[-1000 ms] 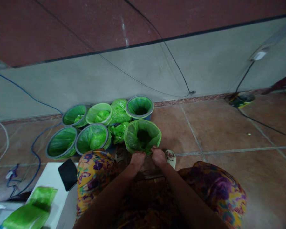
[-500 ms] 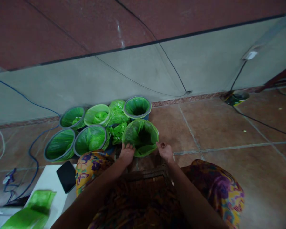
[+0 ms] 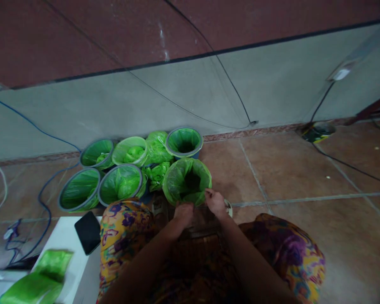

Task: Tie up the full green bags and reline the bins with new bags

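Observation:
Between my knees stands a bin lined with a thin green bin bag [image 3: 172,181], its opening facing up and the liner spread over the rim. My left hand [image 3: 183,213] is closed on the bag's near edge, with its fingertips partly hidden. At the near right of the rim, my right hand [image 3: 215,203] pinches the bag's edge. Just behind is another lined bin with a grey rim [image 3: 184,155]. A crumpled green bag [image 3: 157,174] lies at the left side of the bin I am handling.
Several more lined bins [image 3: 122,166] stand in rows to the left by the wall. A phone [image 3: 88,233] and green bags [image 3: 34,287] lie on a white surface [image 3: 77,266] at lower left. Cables run along the wall and the tiled floor [image 3: 291,169].
My left hand has slid right along the rim, from its left side to the near front. My right hand has shifted slightly left and down. The bin stays in place.

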`<state>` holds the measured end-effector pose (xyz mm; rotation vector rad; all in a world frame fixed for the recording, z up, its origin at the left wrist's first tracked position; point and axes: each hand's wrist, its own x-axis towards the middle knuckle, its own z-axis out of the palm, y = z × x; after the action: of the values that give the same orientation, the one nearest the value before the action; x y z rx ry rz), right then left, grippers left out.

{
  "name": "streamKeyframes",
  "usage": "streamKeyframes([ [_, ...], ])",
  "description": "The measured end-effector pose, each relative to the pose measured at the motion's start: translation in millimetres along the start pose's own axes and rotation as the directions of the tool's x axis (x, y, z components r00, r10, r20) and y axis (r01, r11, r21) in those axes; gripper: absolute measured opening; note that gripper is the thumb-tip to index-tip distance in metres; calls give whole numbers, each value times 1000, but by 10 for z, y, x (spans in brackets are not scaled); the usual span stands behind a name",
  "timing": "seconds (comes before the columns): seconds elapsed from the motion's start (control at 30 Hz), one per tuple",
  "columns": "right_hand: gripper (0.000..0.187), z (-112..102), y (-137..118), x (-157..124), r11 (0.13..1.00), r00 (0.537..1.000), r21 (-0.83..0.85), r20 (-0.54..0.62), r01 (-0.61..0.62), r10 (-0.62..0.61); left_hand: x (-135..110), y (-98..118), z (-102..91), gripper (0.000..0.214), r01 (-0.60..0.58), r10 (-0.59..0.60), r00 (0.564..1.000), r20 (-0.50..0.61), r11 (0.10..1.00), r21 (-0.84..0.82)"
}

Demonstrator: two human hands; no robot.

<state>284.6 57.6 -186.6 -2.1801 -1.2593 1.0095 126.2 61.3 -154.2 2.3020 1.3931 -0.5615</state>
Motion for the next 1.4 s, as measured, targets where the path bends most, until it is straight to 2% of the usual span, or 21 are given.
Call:
streamKeyframes([
  [0.1, 43, -42, -58, -46, 962, 999, -273, 48, 31, -18, 2, -76, -6, 26, 14, -15, 1000, 16, 1000, 14],
  [0.17, 45, -69, -92, -63, 929, 996, -365, 89, 59, -28, -9, -124, -29, 26, 31, -31, 999, 19, 999, 28],
  [0.23, 45, -101, -120, -67, 916, 992, -391, 117, 86, -43, -36, -152, -58, 31, 41, -41, 999, 13, 998, 37],
  [0.3, 44, -139, -142, -70, 920, 993, -381, 101, 93, -59, -80, -146, -79, 42, 29, -28, 999, -41, 999, 27],
  [0.37, 42, -176, -161, -88, 931, 997, -356, 35, 77, -69, -129, -102, -78, 54, -17, 18, 989, -146, 1000, 6],
  [0.47, 38, -208, -187, -157, 942, 993, -327, -61, 79, -104, -172, 5, -35, 55, -104, 98, 964, -247, 995, -11],
  [0.53, 35, -198, -196, -216, 931, 982, -325, -29, 165, -185, -161, 69, 7, 48, -120, 116, 967, -225, 993, -7],
  [0.6, 34, -159, -193, -261, 900, 965, -349, 78, 261, -250, -122, 106, 43, 40, -102, 101, 980, -172, 995, 8],
  [0.73, 32, -36, -151, -263, 837, 929, -426, 283, 344, -238, -22, 91, 75, 33, -80, 83, 994, -71, 996, 41],
  [0.9, 33, 38, -141, -238, 834, 914, -408, 317, 372, -253, 38, -22, 43, 32, -131, 134, 990, -43, 990, 58],
  [1.0, 42, -10, -176, -271, 877, 918, -300, 254, 375, -305, 34, -148, -2, 29, -197, 200, 979, -28, 977, 77],
  [1.1, 42, -121, -185, -271, 935, 949, -158, 68, 316, -309, 15, -341, -74, 25, -250, 255, 967, -10, 957, 147],
  [1.17, 38, -210, -147, -224, 977, 974, -73, -88, 201, -208, 3, -492, -150, 24, -274, 279, 960, 1, 942, 192],
  [1.23, 36, -284, -76, -160, 998, 977, 12, -206, 67, -63, -8, -626, -247, 24, -285, 292, 957, 0, 935, 213],
  [1.3, 34, -324, 2, -115, 999, 968, 43, -247, -25, 35, -28, -705, -348, 24, -256, 269, 963, -29, 940, 227],
  [1.4, 30, -304, 62, -135, 996, 981, -77, -193, -49, 33, -97, -658, -438, 32, -127, 162, 977, -142, 966, 223],
])
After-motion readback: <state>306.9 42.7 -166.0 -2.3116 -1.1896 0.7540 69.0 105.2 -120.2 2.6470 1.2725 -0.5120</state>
